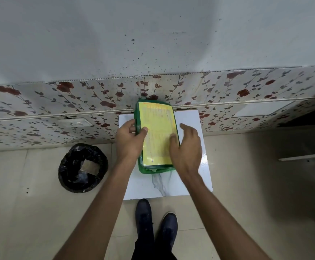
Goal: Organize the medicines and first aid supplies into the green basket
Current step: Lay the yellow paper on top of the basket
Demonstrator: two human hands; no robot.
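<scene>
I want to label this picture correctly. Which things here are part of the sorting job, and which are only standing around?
Part of the job:
green basket
yellow printed sheet lying on top of the basket
left hand, gripping the basket's edge
right hand, open at the sheet's right edge

Just there:
white marble-pattern table
bin with black liner
flowered wall panel

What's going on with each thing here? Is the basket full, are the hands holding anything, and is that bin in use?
Green basket: on the white table, its top covered by the yellow sheet.
Yellow sheet: lying flat across the basket.
Left hand: gripping the basket's left rim, thumb on the sheet.
Right hand: open, fingertips on the sheet's right edge.
Bin: lined with a black bag, some scraps inside.
White table: holding the basket.
</scene>
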